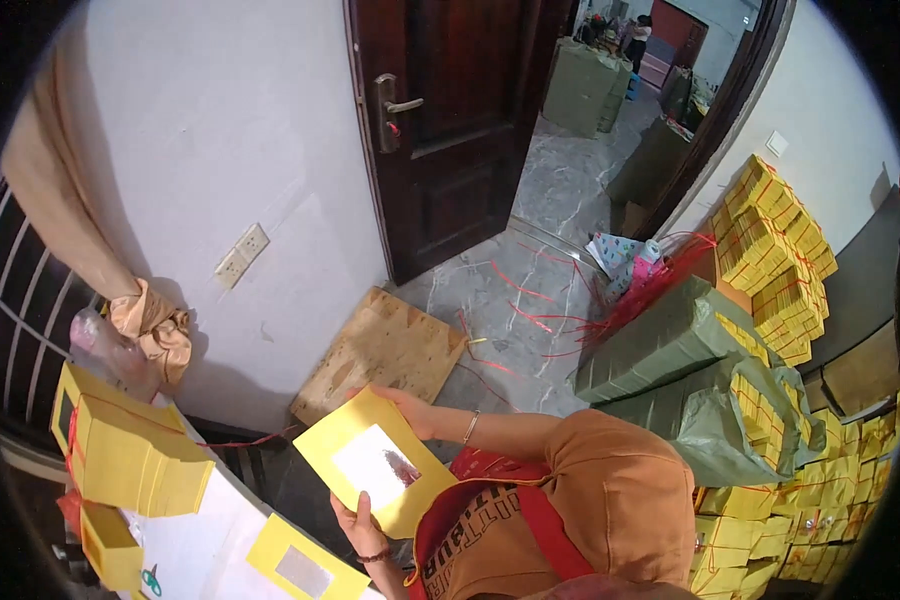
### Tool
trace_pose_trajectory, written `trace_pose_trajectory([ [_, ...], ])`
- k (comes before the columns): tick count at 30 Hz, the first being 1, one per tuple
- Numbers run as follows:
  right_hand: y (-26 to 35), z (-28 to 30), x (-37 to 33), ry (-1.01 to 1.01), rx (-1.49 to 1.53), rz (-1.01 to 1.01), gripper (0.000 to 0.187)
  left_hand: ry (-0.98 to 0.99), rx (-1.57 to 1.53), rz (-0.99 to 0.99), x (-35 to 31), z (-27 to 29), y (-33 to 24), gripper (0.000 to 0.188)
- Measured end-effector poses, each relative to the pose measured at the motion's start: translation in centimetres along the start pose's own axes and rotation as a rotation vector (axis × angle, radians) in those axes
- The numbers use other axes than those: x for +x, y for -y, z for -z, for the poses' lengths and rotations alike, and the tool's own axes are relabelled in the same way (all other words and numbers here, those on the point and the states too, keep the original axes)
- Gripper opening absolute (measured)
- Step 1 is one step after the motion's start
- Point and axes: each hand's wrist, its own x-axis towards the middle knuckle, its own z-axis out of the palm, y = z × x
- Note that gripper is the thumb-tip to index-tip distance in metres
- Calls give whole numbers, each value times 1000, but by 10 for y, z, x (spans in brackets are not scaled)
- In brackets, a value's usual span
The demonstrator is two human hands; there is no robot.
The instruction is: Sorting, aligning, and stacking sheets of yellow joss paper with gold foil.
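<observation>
- The yellow sheet (324, 446) was up in the air, held in front of the person's body between both hands, clear of the table (205, 545).
- The left hand (358, 530) gripped its lower-left edge, thumb laid on the face and fingers underneath.
- The right hand (408, 410) was closed on the opposite, upper-right edge; most of its fingers were hidden, so their exact placing could not be told.
- The sheet's long axis ran from upper left to lower right in view, pointing in toward the body, with a hand on each long side. A pale, shiny rectangle sat in the middle of its face. Whether it was one layer or several was unclear.
- A second sheet (266, 549), with a grey rectangle, lay flat on the table, below and left of the held one. Its long axis slanted the same way, but flatter.
- The left hand was clearly the nearer to that sheet, yet not touching it; the right was on the far side of the held one.
- Farther left on the table stood a yellow stack (170, 480), with scissors (151, 581) near it, both well apart from the hands.
</observation>
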Motion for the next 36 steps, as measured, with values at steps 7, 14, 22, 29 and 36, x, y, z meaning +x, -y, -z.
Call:
trace_pose_trajectory([
  [7,-66,-20,11,76,69,-136,41,-121,36,-108,-51,49,-14,66],
  [14,-121,-47,21,-103,-304,-34,42,-260,381,-196,-99,89,-33,67],
  [22,-187,-60,10,5,-101,-401,39,-523,181,-157,-188,111,-29,66],
  [29,-251,-69,44,-32,-383,-461,39,-580,-72,-149,-205,163,-15,55],
  [36,-256,-30,93,-479,-671,-213,47,-436,331,-118,-111,245,-49,60],
])
